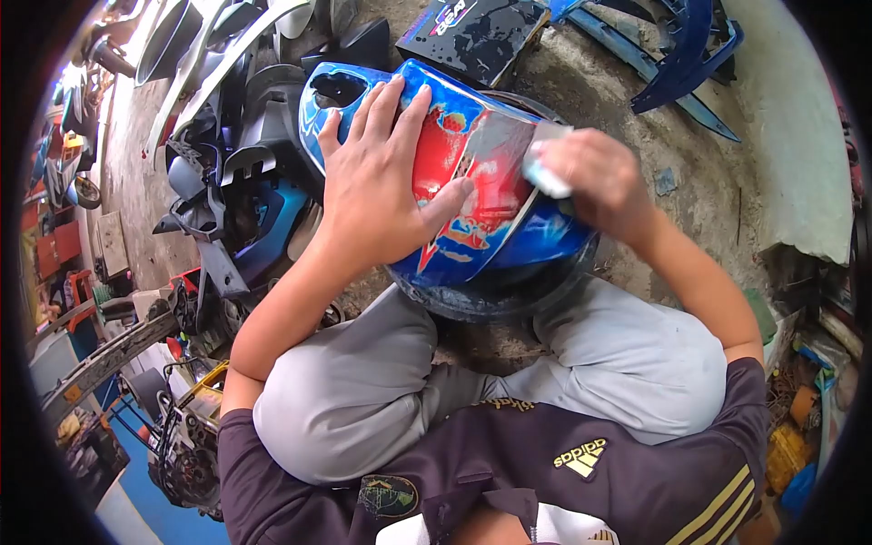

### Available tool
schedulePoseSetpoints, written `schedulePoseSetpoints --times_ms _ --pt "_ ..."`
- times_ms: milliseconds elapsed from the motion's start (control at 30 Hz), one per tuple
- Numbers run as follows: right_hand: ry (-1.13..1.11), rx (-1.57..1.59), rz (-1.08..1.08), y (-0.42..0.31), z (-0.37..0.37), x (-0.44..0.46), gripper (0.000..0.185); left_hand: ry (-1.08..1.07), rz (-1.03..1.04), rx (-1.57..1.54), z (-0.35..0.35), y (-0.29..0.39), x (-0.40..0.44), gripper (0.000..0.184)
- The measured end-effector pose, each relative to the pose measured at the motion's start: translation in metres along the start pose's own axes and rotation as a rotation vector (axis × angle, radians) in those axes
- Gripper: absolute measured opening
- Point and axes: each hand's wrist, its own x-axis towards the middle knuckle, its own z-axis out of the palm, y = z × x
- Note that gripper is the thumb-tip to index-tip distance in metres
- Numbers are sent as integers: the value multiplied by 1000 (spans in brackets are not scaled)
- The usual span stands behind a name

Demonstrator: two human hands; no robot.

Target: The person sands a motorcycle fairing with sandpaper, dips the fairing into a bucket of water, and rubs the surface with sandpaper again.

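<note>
A glossy blue body panel [536, 238] with red and grey worn patches rests on a round black base [472, 304] in front of my crossed legs. My left hand [386, 173] lies on the panel's left part with fingers spread, palm down, holding nothing. At the right edge of the worn area, my right hand [590, 177] is closed round a pale, whitish-blue pad [548, 177] pressed against the surface. Motion blurs that hand a little. An oval opening [338, 89] shows at the panel's upper left.
A black box [472, 41] stands behind the panel. Dark plastic parts [259, 209] are piled at the left, with an engine [186, 454] lower down. Blue fairing pieces [672, 73] lie at the upper right, near a pale slab [804, 136].
</note>
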Motion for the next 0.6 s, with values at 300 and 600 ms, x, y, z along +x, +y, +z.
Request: schedulePoseSetpoints --times_ms 300,600 --pt "-41 -65 7 14 -4 -6 29 -29 -20 29 0 0 6 96" --pt "26 114 19 -12 7 1 27 -29 -30 21 -1 0 14 97"
